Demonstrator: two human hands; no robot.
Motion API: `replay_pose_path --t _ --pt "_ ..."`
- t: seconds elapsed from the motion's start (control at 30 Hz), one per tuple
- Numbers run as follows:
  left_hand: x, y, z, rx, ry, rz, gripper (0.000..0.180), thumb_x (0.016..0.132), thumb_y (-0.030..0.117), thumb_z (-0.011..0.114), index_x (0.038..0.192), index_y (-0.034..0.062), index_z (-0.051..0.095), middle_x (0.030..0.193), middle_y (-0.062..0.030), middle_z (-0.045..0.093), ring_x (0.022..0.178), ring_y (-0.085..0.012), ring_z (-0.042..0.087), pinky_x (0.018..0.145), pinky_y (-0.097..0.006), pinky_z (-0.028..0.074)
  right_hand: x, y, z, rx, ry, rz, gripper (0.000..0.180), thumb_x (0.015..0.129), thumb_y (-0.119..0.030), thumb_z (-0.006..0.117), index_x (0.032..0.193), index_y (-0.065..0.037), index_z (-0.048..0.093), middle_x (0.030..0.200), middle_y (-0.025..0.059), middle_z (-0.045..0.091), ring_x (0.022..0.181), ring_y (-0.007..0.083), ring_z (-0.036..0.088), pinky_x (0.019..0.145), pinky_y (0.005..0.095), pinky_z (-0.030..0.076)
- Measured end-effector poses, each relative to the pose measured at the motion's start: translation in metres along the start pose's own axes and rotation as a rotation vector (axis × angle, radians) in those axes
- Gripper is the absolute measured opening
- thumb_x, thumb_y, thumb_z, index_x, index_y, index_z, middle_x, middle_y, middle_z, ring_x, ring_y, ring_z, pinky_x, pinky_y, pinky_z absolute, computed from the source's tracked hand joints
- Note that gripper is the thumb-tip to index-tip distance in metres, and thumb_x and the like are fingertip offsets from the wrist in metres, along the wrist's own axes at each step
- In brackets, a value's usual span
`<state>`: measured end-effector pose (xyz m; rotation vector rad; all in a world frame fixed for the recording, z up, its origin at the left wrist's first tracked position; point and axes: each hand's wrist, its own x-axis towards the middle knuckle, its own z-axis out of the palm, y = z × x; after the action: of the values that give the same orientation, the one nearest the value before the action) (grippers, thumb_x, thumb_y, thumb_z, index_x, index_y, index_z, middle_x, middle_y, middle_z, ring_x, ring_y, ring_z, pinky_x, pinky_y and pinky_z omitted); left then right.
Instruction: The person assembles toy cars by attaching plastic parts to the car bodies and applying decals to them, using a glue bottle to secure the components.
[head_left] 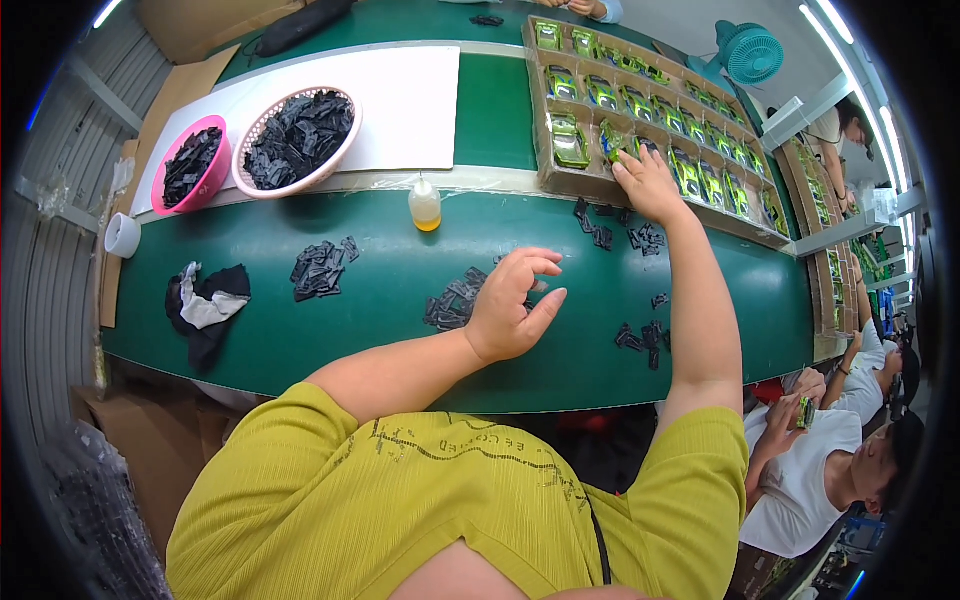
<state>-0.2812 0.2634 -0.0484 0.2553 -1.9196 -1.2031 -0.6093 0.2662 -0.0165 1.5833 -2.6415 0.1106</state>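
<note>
My right hand reaches into the near row of a divided cardboard box, its fingers on a green toy car that sits tilted in its compartment; the fingers partly cover the car. Over the middle of the table, my left hand hovers with fingers bent and thumb apart, and I see nothing held in it. Just beside it lies a pile of small black plastic parts. Smaller clusters of the same black parts are scattered below the box and near my right forearm.
A pink basin and a pale basket, both full of black parts, stand on a white board. Nearby are a squeeze bottle with yellow liquid, a cloth and a teal fan. Co-workers sit at the right.
</note>
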Motion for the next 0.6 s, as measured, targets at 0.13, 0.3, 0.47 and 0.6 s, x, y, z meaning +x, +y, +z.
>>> replay_pose_path --t 0.13,0.3,0.47,0.6 --pt "0.001 0.001 0.002 -0.019 0.031 0.008 0.025 0.086 0.006 0.07 0.108 0.006 0.057 0.118 -0.0143 0.063 0.101 -0.0288 0.062 0.077 -0.034 0.054 0.016 0.031 -0.017 0.515 0.19 0.166 0.052 0.087 -0.038 0.061 0.126 -0.003 0.066 0.123 0.0202 0.068 0.115 0.0362 0.064 0.102 0.0418 0.049" --pt "-0.003 0.006 0.001 0.009 -0.023 0.035 0.024 0.083 0.004 0.071 0.104 0.006 0.058 0.113 -0.0132 0.064 0.098 -0.029 0.063 0.08 -0.036 0.053 0.025 0.001 -0.057 -0.076 -0.172 0.509 0.048 0.078 -0.037 0.071 0.115 -0.005 0.073 0.12 0.0161 0.071 0.112 0.031 0.068 0.095 0.0428 0.053" --pt "0.001 0.004 0.0 0.034 -0.027 0.121 0.022 0.081 0.001 0.071 0.099 0.0059 0.06 0.107 -0.0135 0.066 0.096 -0.0309 0.064 0.083 -0.038 0.052 0.041 0.014 -0.046 -0.112 -0.251 0.501 0.05 0.074 -0.038 0.074 0.112 -0.006 0.074 0.119 0.0155 0.071 0.112 0.0312 0.068 0.094 0.0437 0.053" --pt "0.001 0.004 0.007 -0.02 -0.047 0.094 0.019 0.08 0.002 0.07 0.094 0.0069 0.06 0.104 -0.0121 0.066 0.097 -0.0325 0.064 0.086 -0.04 0.052 0.028 0.041 -0.045 -0.01 -0.135 0.535 0.059 0.07 -0.045 0.077 0.111 -0.002 0.074 0.115 0.0179 0.072 0.109 0.0325 0.069 0.092 0.0423 0.054"
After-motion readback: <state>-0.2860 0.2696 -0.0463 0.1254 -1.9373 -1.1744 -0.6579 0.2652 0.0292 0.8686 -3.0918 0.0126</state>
